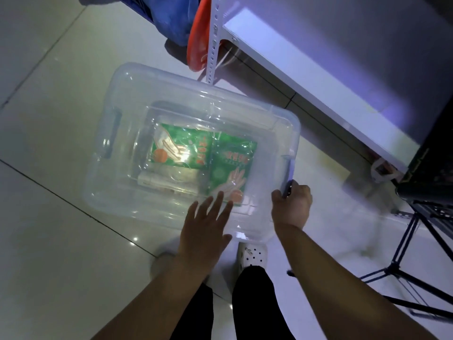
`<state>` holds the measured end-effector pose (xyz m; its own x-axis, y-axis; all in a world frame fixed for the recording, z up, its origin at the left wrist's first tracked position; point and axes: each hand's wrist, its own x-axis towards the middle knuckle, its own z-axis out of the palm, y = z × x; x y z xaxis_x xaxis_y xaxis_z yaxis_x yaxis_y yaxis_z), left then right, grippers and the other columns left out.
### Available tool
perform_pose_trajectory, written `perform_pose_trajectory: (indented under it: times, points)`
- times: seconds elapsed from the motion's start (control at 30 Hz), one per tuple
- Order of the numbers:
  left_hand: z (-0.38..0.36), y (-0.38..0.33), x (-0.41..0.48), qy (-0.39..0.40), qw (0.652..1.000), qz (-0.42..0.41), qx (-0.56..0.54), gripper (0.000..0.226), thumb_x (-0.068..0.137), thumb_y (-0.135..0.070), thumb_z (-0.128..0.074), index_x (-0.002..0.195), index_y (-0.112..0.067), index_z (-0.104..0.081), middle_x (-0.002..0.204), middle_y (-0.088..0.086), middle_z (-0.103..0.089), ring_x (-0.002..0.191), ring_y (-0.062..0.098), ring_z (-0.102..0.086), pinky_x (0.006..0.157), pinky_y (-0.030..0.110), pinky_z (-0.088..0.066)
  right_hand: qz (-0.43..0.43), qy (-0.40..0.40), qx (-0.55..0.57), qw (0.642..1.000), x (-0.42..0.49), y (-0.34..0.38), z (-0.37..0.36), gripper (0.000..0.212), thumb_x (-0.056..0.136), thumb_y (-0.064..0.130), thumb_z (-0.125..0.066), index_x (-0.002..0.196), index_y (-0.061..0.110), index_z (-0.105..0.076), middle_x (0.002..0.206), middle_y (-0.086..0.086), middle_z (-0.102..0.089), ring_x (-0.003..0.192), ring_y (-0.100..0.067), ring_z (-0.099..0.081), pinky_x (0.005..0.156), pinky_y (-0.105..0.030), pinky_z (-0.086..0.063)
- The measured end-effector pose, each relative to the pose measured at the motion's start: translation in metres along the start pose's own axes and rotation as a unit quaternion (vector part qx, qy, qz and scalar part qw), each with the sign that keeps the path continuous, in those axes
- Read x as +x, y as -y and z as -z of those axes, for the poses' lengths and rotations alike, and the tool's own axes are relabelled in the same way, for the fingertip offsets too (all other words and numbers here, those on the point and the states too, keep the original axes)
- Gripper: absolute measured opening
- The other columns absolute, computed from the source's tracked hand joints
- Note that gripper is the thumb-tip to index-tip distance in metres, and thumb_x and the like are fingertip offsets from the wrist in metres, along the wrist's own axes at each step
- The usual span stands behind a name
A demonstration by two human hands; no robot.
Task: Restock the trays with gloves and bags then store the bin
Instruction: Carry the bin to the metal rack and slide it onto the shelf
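Observation:
A clear plastic bin (pixel 127 192) with its clear lid on sits on the tiled floor in front of me. Through the lid I see two green glove packs (pixel 181 148) side by side and a white roll of bags (pixel 161 181) beneath them. My left hand (pixel 206 224) lies flat, fingers spread, on the near edge of the lid. My right hand (pixel 291 204) grips the grey latch (pixel 288 177) on the bin's right end. The latch (pixel 113 133) on the left end is untouched.
A white metal shelf (pixel 306 77) with a perforated post (pixel 214 40) stands to the right of the bin. An orange item (pixel 196 45) and blue fabric (pixel 176 18) lie behind the post. A black tripod (pixel 402 268) stands at the right. My feet are just below the bin.

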<state>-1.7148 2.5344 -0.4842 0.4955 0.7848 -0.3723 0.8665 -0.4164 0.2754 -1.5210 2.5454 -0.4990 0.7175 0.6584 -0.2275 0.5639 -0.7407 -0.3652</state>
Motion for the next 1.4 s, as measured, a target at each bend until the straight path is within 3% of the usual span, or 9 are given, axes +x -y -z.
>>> perform_pose_trajectory:
  times: [0.17, 0.3, 0.47, 0.67, 0.8, 0.93, 1.03, 1.17, 1.4]
  points:
    - [0.039, 0.073, 0.022, -0.067, 0.985, 0.157, -0.035, 0.083, 0.071, -0.031, -0.076, 0.141, -0.013, -0.036, 0.150, 0.015, -0.034, 0.131, 0.037, -0.040, 0.105, 0.047, -0.034, 0.092, -0.043, -0.037, 0.994, 0.009, 0.036, 0.004, 0.042, 0.067, -0.001, -0.067, 0.109, 0.001, -0.061, 0.101, -0.024, -0.057, 0.095, -0.040, -0.050, 0.082, -0.042, -0.041]
    - [0.067, 0.146, 0.031, -0.118, 0.919, 0.364, -0.092, 0.074, 0.083, -0.024, -0.065, 0.142, -0.003, -0.028, 0.151, 0.023, -0.024, 0.135, 0.041, -0.027, 0.110, 0.049, -0.023, 0.295, 0.089, 0.006, 0.951, -0.008, 0.098, -0.027, 0.047, 0.069, 0.005, -0.072, 0.115, 0.010, -0.063, 0.102, -0.015, -0.058, 0.098, -0.024, -0.047, 0.084, -0.038, -0.047]
    - [0.074, 0.216, 0.036, -0.086, 0.867, 0.426, -0.244, 0.070, 0.091, -0.037, -0.053, 0.144, -0.001, -0.024, 0.149, 0.021, -0.032, 0.135, 0.036, -0.032, 0.111, 0.044, -0.027, 0.420, 0.133, -0.052, 0.896, -0.017, 0.161, -0.067, 0.061, 0.064, 0.017, -0.080, 0.121, 0.015, -0.060, 0.101, -0.016, -0.061, 0.088, -0.033, -0.056, 0.075, -0.036, -0.046]
    - [0.078, 0.244, 0.049, -0.025, 0.783, 0.388, -0.485, 0.018, 0.089, -0.021, -0.059, 0.103, -0.016, -0.049, 0.089, -0.003, -0.052, 0.077, 0.015, -0.054, 0.059, 0.016, -0.045, 0.437, 0.101, -0.093, 0.889, -0.011, 0.164, -0.084, 0.058, 0.065, 0.018, -0.081, 0.120, 0.018, -0.062, 0.102, -0.016, -0.062, 0.083, -0.034, -0.057, 0.073, -0.036, -0.046]
    - [0.079, 0.256, 0.056, -0.047, 0.842, 0.380, -0.380, 0.056, 0.058, -0.047, -0.071, 0.090, -0.002, -0.059, 0.089, 0.019, -0.056, 0.083, 0.033, -0.057, 0.067, 0.033, -0.050, 0.457, 0.087, -0.088, 0.881, -0.009, 0.164, -0.083, 0.055, 0.066, 0.016, -0.082, 0.118, 0.016, -0.064, 0.100, -0.018, -0.063, 0.080, -0.034, -0.058, 0.070, -0.035, -0.046]
    - [0.078, 0.243, 0.056, -0.073, 0.873, 0.377, -0.301, 0.031, 0.081, -0.021, -0.066, 0.107, -0.006, -0.059, 0.098, 0.009, -0.038, 0.106, 0.030, -0.041, 0.075, 0.017, -0.025, 0.467, 0.086, -0.090, 0.875, -0.008, 0.163, -0.082, 0.054, 0.066, 0.017, -0.081, 0.117, 0.015, -0.064, 0.099, -0.018, -0.063, 0.077, -0.035, -0.057, 0.069, -0.037, -0.047]
    - [0.075, 0.229, 0.054, -0.123, 0.885, 0.361, -0.268, 0.012, 0.086, -0.012, -0.057, 0.096, -0.008, -0.057, 0.101, 0.009, -0.042, 0.098, 0.028, -0.047, 0.075, 0.026, -0.035, 0.470, 0.098, -0.076, 0.874, -0.007, 0.162, -0.081, 0.054, 0.067, 0.014, -0.081, 0.118, 0.015, -0.064, 0.101, -0.017, -0.063, 0.078, -0.034, -0.057, 0.071, -0.037, -0.047]
    - [0.070, 0.215, 0.052, -0.145, 0.872, 0.384, -0.267, 0.023, 0.092, -0.015, -0.048, 0.115, -0.011, -0.052, 0.102, 0.014, -0.049, 0.083, 0.025, -0.050, 0.069, 0.031, -0.038, 0.379, 0.078, -0.038, 0.921, 0.000, 0.137, -0.064, 0.055, 0.066, 0.000, -0.077, 0.119, 0.009, -0.062, 0.104, -0.019, -0.061, 0.092, -0.037, -0.057, 0.079, -0.040, -0.046]
    - [0.067, 0.195, 0.060, -0.110, 0.839, 0.459, -0.272, 0.036, 0.094, -0.017, -0.045, 0.127, -0.001, -0.042, 0.112, 0.028, -0.054, 0.096, 0.044, -0.056, 0.085, 0.050, -0.049, -0.080, -0.004, 0.012, 0.997, 0.028, 0.035, 0.003, 0.063, 0.081, 0.018, -0.069, 0.134, 0.002, -0.039, 0.129, -0.026, -0.044, 0.115, -0.042, -0.045, 0.097, -0.050, -0.037]
